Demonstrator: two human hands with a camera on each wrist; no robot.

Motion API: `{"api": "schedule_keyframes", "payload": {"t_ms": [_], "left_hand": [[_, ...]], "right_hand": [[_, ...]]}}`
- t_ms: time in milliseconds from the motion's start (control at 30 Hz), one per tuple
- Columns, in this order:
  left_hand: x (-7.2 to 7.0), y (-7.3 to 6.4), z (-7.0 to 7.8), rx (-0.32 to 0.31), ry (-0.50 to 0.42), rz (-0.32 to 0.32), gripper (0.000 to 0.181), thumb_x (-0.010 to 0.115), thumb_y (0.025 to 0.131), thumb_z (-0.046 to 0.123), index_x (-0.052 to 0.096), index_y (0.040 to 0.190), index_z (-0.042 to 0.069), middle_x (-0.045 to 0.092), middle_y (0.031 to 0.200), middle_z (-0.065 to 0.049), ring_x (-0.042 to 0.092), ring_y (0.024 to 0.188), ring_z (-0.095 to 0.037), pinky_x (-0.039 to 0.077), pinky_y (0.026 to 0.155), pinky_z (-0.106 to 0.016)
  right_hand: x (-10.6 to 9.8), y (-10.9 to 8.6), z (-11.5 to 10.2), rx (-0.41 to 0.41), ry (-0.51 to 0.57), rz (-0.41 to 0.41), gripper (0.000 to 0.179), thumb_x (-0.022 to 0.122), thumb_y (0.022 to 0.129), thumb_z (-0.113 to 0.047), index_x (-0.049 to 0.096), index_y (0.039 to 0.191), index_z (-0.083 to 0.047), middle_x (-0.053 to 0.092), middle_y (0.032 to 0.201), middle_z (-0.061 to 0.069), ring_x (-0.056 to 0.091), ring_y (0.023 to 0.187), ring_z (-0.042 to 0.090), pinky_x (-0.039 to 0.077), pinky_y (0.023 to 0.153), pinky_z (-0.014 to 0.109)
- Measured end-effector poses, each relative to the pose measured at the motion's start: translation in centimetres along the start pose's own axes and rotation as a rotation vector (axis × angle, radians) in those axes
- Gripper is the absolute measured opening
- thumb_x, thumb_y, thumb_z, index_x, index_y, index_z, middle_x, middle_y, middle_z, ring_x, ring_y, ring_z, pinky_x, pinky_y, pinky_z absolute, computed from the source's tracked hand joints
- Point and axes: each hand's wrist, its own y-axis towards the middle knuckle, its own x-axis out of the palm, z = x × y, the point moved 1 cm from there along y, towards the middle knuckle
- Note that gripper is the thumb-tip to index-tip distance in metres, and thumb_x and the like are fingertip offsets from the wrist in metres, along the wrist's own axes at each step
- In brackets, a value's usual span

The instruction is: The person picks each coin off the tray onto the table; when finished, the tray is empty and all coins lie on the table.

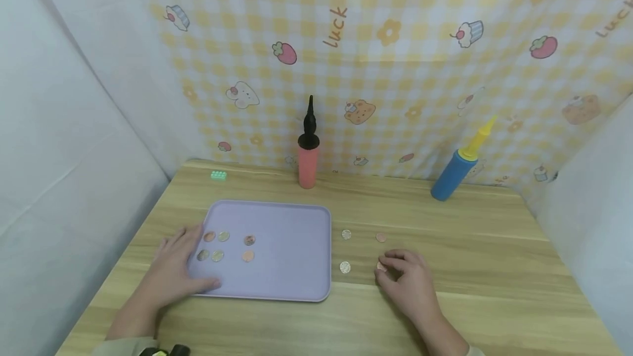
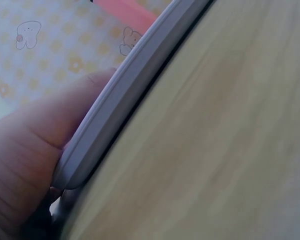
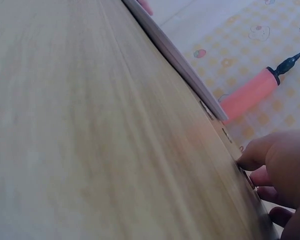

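Note:
My left hand (image 1: 173, 265) rests at the left end of the lilac tray (image 1: 287, 284), thumb stretched along its front rim and fingers at its left side. In the left wrist view the thumb (image 2: 55, 115) lies over the rim. On the tray are several coins, copper ones (image 1: 248, 256) and silvery ones (image 1: 224, 236). Right of the tray, my right hand (image 1: 407, 282) pinches a copper coin (image 1: 380, 266) between thumb and index finger, low at the tabletop. Near it lie another copper coin (image 1: 381, 237) and two silvery coins, one upper (image 1: 346, 234) and one lower (image 1: 344, 267).
A pink hand pump (image 1: 307, 166) with a black nozzle stands behind the tray. A blue pump (image 1: 452, 177) with a yellow top leans against the patterned cloth at the back right. A small green toy brick (image 1: 218, 175) lies at the back left of the wooden table (image 1: 494, 268).

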Motion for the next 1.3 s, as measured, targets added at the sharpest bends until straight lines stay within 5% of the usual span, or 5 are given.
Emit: {"api": "schedule_keyframes", "payload": {"t_ms": [300,500,733,1300], "left_hand": [[-0.4,-0.2,-0.4,0.017,-0.063,-0.014,0.142,0.097,0.062,0.065,0.028,0.167,0.000,0.037,0.164,-0.032,0.020,0.153,-0.062,-0.003,0.126,-0.069],[-0.5,-0.2,-0.5,-0.001,-0.101,-0.002,0.143,0.100,0.059,0.063,0.030,0.167,0.001,0.040,0.163,-0.031,0.022,0.151,-0.062,0.004,0.121,-0.077],[-0.5,-0.1,-0.5,-0.006,-0.099,0.006,0.146,0.101,0.057,0.061,0.027,0.167,0.000,0.040,0.162,-0.033,0.022,0.151,-0.061,0.004,0.115,-0.084],[-0.3,0.2,-0.9,0.008,-0.097,0.003,0.146,0.101,0.057,0.060,0.028,0.167,0.001,0.040,0.162,-0.034,0.022,0.150,-0.062,0.003,0.118,-0.081]], "right_hand": [[0.0,0.1,0.0,-0.048,-0.004,0.034,0.020,0.092,0.073,-0.006,0.085,0.092,-0.009,0.078,0.104,0.006,0.066,0.106,0.033,0.049,0.093,0.053],[0.3,0.3,0.2,-0.115,-0.011,0.084,0.016,0.091,0.076,-0.009,0.084,0.090,-0.011,0.079,0.101,0.005,0.069,0.103,0.034,0.050,0.092,0.054],[1.2,1.2,0.1,-0.263,-0.007,0.167,0.014,0.088,0.077,-0.008,0.083,0.089,-0.012,0.078,0.094,-0.001,0.068,0.085,0.016,0.057,0.072,0.038],[7.0,2.6,-7.2,-0.578,0.093,0.152,0.033,0.087,0.074,-0.029,0.081,0.102,-0.012,0.075,0.099,-0.003,0.068,0.092,0.020,0.054,0.084,0.041]]}}
